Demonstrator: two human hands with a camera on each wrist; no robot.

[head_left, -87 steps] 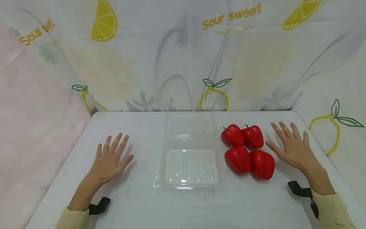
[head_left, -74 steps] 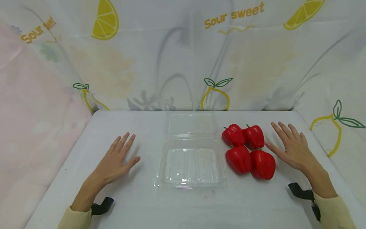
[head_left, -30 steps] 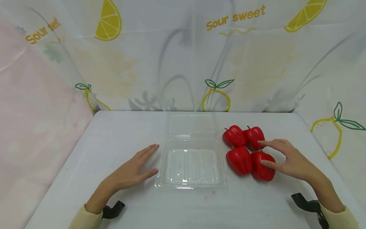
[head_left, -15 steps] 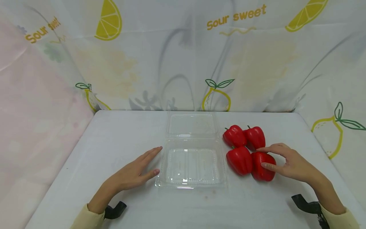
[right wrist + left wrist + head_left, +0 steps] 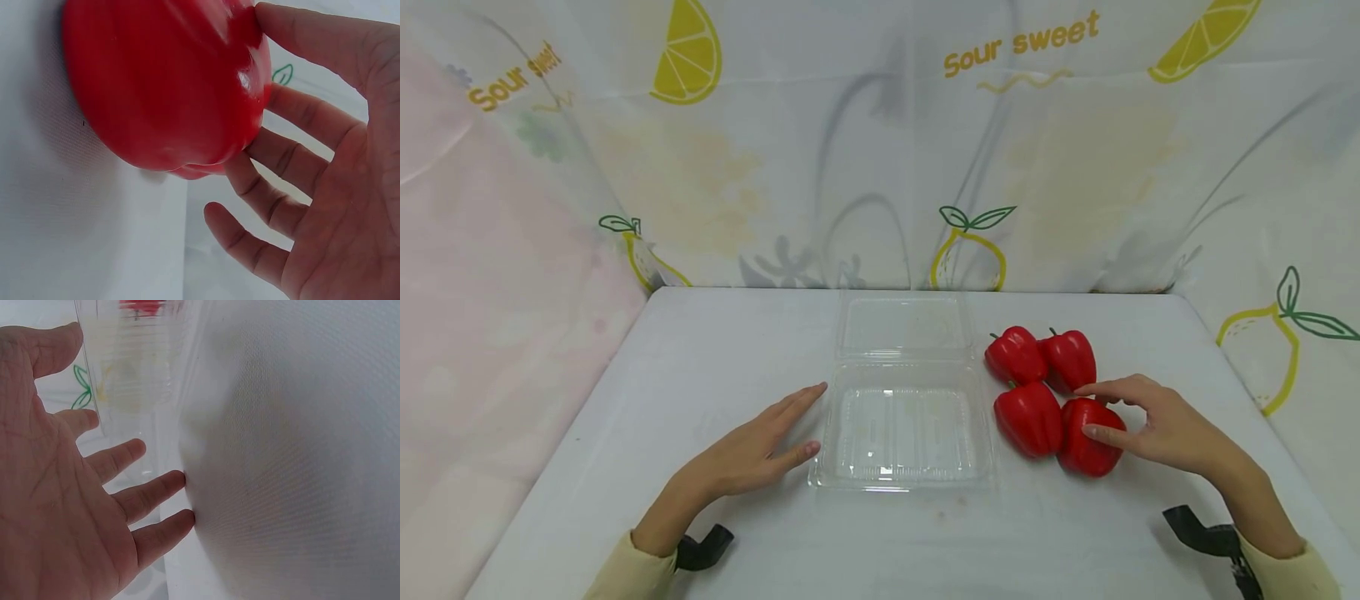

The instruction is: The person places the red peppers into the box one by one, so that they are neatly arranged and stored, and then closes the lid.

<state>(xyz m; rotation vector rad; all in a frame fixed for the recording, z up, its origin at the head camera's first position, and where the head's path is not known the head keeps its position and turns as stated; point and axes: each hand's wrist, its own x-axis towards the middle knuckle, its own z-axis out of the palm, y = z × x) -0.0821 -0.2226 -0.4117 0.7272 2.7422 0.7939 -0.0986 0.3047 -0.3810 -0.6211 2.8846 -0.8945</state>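
Observation:
My right hand (image 5: 1165,421) grips the front right red bell pepper (image 5: 1088,454), thumb on the near side and fingers curled over its far side. In the right wrist view that bell pepper (image 5: 162,81) fills the upper part, with the thumb tip at its upper edge and fingers behind it. My left hand (image 5: 741,454) has its fingers extended, fingertips and thumb right at the left rim of a clear plastic clamshell box (image 5: 901,433). The box lies with its lid (image 5: 902,327) folded back. In the left wrist view the left hand (image 5: 69,481) holds nothing.
Three more red bell peppers sit close together: a back left pepper (image 5: 1015,354), a back right pepper (image 5: 1069,360) and a front left pepper (image 5: 1028,419). They stand right of the box on the white-covered table (image 5: 745,333). A lemon-print cloth (image 5: 820,150) hangs behind.
Both hands have moved inward from the table's sides, the left to the box rim, the right onto the front right bell pepper. That pepper has just tilted slightly.

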